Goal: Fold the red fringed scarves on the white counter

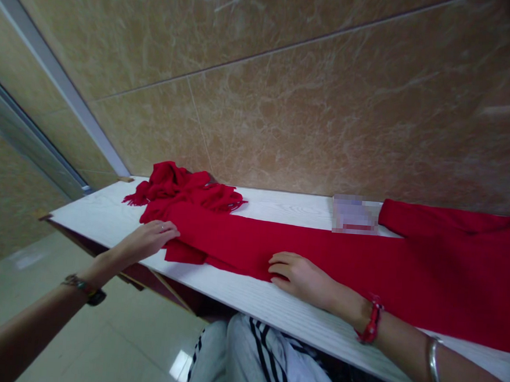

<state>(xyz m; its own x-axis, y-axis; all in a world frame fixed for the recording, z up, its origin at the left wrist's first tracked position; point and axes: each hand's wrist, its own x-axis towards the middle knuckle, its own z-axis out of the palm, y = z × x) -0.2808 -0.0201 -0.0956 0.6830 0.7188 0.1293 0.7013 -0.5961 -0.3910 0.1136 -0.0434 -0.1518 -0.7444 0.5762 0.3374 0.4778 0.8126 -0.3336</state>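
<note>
Red scarf [320, 259] stretched lengthwise along a white wooden table [247, 298], head view

Scarf runs nearly the whole table. Its fringed end [180, 193] is bunched up at the table's far-left corner, and another stretch is doubled back along the table's rear edge on the right. Left hand [149, 239] lies flat near the table's front-left edge, fingers straight and close together, tips on the cloth. Right hand [301, 276] rests palm down mid-table on the scarf's near edge, fingers together and slightly curled, not pinching anything. A blurred-out small item [354, 214] sits at the table's back edge. Marble wall tiles [331, 103] rise right behind the table, and striped grey clothing [261, 354] shows below its front edge.
</note>
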